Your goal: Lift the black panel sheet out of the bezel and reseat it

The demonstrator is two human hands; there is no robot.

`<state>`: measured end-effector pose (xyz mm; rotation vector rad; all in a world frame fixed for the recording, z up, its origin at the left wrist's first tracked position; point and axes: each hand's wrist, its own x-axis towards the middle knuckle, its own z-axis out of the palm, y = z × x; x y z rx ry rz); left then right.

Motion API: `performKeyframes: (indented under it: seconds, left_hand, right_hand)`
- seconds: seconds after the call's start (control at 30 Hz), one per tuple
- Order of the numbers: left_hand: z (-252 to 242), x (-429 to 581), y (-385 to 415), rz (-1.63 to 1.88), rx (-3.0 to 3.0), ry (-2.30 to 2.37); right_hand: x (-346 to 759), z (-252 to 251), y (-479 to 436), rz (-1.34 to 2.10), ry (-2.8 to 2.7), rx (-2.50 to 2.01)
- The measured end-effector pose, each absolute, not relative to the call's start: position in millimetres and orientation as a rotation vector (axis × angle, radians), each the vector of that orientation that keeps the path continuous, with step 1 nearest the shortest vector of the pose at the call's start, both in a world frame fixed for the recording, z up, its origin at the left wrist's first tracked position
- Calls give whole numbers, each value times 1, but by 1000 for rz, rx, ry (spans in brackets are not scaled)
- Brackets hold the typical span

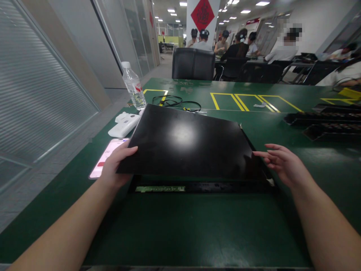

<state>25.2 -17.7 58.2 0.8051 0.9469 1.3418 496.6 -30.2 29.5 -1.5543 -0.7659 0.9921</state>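
Note:
A large glossy black panel is tilted up off the green table, its near edge raised. My left hand grips the panel's near left corner, thumb on top. My right hand hovers at the panel's near right corner with fingers spread, fingertips close to the edge and not clearly gripping. Beneath the panel lies a flat black tray or frame with a strip of green circuit board showing along its front.
Left of the panel lie a phone with a lit screen, a white device, a water bottle and a black cable. Black trays sit at the right. Chairs and several seated people fill the far side.

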Motion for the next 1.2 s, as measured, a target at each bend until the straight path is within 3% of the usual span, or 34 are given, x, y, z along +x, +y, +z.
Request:
performKeyframes:
  seconds: [1.2]
  left_hand:
    - [51,32,-14,1173,830,1062]
  right_hand:
    - [499,22,-28,819,-892,-1724]
